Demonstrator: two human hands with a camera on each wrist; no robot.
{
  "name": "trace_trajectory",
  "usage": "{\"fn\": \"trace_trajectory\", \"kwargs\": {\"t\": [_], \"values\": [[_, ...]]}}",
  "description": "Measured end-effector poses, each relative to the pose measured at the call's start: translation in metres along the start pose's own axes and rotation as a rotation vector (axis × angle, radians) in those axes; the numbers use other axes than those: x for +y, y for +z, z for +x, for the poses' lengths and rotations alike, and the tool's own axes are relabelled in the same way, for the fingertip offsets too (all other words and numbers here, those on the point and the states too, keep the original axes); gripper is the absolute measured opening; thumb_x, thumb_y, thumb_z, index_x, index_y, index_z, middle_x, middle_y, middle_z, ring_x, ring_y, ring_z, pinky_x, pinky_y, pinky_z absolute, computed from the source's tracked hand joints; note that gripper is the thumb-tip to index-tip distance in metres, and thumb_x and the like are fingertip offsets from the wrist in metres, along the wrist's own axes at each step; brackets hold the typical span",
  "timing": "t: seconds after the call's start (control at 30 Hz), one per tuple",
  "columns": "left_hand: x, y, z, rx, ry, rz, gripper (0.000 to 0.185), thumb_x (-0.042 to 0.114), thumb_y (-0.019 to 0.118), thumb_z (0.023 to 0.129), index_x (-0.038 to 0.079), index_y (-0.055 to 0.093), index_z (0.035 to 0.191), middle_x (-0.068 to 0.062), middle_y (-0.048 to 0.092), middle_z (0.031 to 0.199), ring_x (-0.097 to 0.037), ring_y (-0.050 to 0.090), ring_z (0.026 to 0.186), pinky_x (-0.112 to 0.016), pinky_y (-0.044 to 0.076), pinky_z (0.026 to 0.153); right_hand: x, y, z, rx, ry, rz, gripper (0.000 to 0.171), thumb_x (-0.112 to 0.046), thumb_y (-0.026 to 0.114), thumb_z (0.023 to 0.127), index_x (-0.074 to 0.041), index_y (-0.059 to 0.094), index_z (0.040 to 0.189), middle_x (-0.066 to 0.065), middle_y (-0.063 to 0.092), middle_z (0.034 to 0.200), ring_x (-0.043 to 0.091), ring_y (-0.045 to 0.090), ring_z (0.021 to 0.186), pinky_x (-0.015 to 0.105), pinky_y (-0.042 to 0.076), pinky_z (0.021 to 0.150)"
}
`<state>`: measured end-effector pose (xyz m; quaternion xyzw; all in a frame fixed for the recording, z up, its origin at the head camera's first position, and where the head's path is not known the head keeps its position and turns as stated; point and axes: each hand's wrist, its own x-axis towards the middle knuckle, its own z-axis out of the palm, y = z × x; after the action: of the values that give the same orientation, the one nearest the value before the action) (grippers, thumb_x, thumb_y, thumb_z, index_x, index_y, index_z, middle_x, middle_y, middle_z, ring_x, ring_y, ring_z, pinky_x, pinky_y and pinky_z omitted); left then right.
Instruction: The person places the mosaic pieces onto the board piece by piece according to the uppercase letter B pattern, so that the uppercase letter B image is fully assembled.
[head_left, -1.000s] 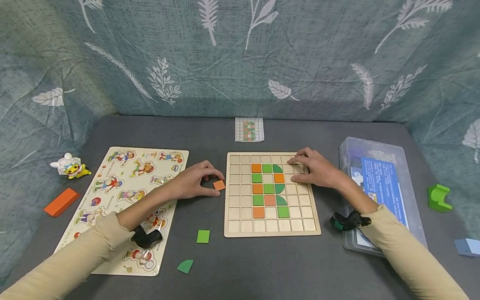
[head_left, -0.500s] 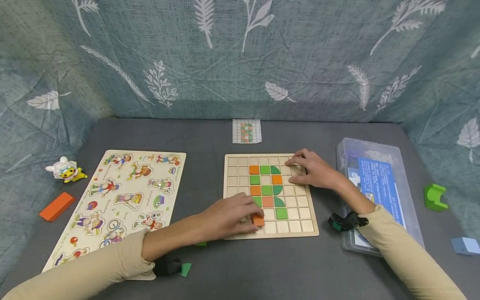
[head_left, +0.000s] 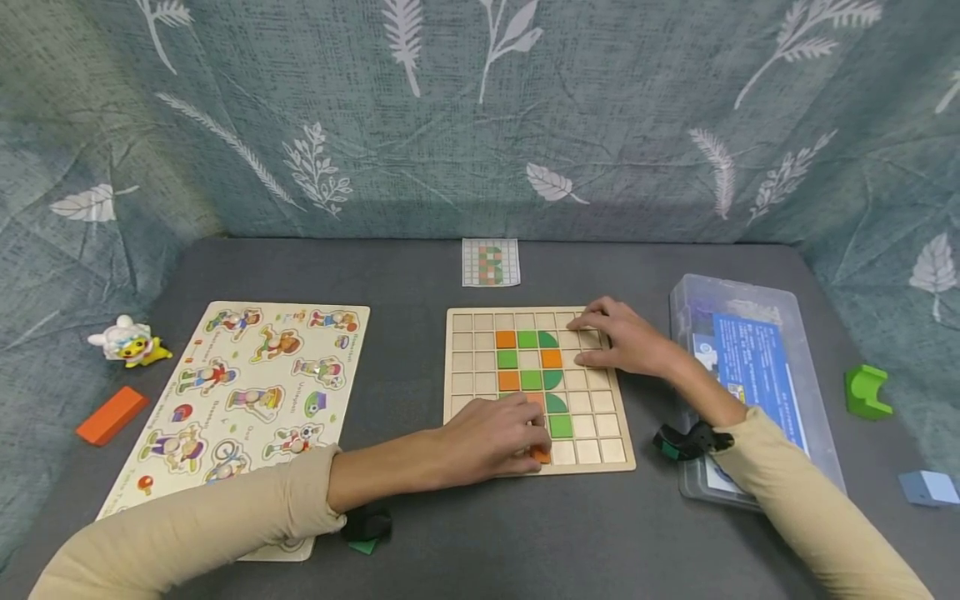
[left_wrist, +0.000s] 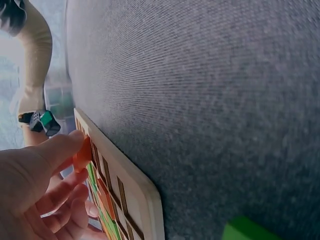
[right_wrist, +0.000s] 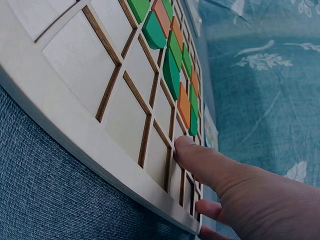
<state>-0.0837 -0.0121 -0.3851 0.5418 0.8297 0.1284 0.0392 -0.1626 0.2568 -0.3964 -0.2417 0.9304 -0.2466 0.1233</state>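
- Left hand (head_left: 491,436) pinches orange tile (head_left: 541,455) with curled fingers at grid board's (head_left: 613,462) near edge.
- Right hand (head_left: 626,340) rests flat, fingers spread, on board's far right corner.

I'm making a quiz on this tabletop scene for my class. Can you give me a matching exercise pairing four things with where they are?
Things:
1. small orange square tile
2. clear plastic lidded box
3. small printed pattern card
4. long orange wooden block

Places:
A. beyond the far edge of the wooden grid board
B. at the table's left edge, beside the wooden character puzzle
C. pinched by the left hand at the grid board's near rows
D. right of the grid board, past the right hand

Pairs: 1-C, 2-D, 3-A, 4-B
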Motion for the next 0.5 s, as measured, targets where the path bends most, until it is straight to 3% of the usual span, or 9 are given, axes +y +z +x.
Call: {"fn": "trace_trajectory", "kwargs": {"t": [0.27, 0.5], "values": [[0.0028, 0.001, 0.0007, -0.014, -0.026, 0.044, 0.015, 0.037, 0.071, 0.087, 0.025, 0.072, 0.096, 0.007, 0.06, 0.092, -0.008, 0.052, 0.082, -0.016, 0.033, 0.05, 0.0008, 0.0003, 0.0006, 0.001, 0.0, -0.005, 0.045, -0.029, 0.071, 0.089, -0.011, 0.061, 0.129, 0.019, 0.047, 0.128, 0.031, 0.045, 0.105, 0.042, 0.037, 0.081], [0.0011, -0.0005, -0.0007, -0.048, -0.042, -0.028, 0.018, 0.04, 0.072, 0.086, 0.026, 0.072, 0.097, 0.007, 0.059, 0.098, -0.009, 0.051, 0.086, -0.016, 0.034, 0.051, 0.001, 0.0002, 0.0003, 0.002, 0.001, -0.003, 0.045, -0.029, 0.071, 0.089, -0.011, 0.061, 0.129, 0.019, 0.047, 0.129, 0.03, 0.045, 0.103, 0.04, 0.036, 0.079]]}}
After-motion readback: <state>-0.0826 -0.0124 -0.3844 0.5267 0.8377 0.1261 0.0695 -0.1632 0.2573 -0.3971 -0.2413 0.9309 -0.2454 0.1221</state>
